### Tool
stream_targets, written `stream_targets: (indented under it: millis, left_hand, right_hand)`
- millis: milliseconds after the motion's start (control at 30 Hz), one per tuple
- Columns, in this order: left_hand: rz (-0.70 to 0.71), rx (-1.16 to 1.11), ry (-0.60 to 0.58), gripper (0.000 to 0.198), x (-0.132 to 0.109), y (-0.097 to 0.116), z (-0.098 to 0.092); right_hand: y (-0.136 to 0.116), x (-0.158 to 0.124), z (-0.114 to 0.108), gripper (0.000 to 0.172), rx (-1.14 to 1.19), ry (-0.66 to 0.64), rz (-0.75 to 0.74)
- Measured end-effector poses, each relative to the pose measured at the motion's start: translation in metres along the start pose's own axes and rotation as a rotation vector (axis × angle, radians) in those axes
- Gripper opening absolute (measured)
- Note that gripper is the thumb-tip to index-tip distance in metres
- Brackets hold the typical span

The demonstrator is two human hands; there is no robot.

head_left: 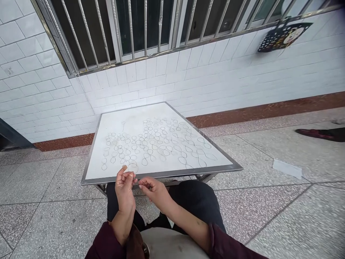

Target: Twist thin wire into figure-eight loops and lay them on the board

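Observation:
Just past the near edge of a white table (121, 124), my left hand (125, 185) pinches a thin wire ring (133, 168) between thumb and fingers. My right hand (154, 190) is close beside it on the right, thumb and fingertips pressed together; what they hold is too small to name. Several thin wire loops (151, 144), many shaped like a figure eight, lie spread over the table top. The fingertips of both hands almost touch.
The table has a grey metal rim (229, 167). Behind it stands a tiled wall (161, 77) with a barred window. A dotted bag (283, 36) hangs at the upper right. A person's shoe (320, 133) and a white paper (287, 168) are on the floor at the right.

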State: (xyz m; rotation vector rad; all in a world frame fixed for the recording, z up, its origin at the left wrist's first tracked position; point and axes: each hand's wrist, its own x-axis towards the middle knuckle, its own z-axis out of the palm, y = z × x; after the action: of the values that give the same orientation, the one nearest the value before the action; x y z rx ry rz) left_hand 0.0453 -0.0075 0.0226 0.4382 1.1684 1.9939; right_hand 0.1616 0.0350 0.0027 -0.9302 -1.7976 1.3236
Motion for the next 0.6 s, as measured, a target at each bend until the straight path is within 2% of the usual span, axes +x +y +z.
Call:
stream_targets:
  millis: [133,300,400,467,500,600]
  left_hand:
    - [-0.003,0.012,-0.024,0.051,0.004,-0.001,0.000]
    - [-0.010,0.086,-0.141,0.056,0.010,-0.001,-0.006]
    - [0.056,0.262,-0.198,0.048,0.011,-0.012,-0.019]
    - [0.175,0.561,-0.344,0.041,0.011,-0.026,-0.032]
    - [0.277,0.781,-0.484,0.041,0.012,-0.033,-0.040]
    - [0.365,0.963,-0.671,0.026,0.018,-0.051,-0.067]
  right_hand:
    - [0.001,0.007,0.001,0.013,-0.134,0.065,-0.086]
    - [-0.003,0.015,-0.006,0.014,-0.164,0.109,-0.101]
    - [-0.006,0.023,-0.015,0.015,-0.167,0.113,-0.076]
    - [-0.008,0.034,-0.022,0.015,-0.189,0.114,-0.064]
    - [-0.008,0.040,-0.026,0.015,-0.204,0.121,-0.061]
    - [-0.009,0.066,-0.036,0.015,-0.246,0.136,-0.024]
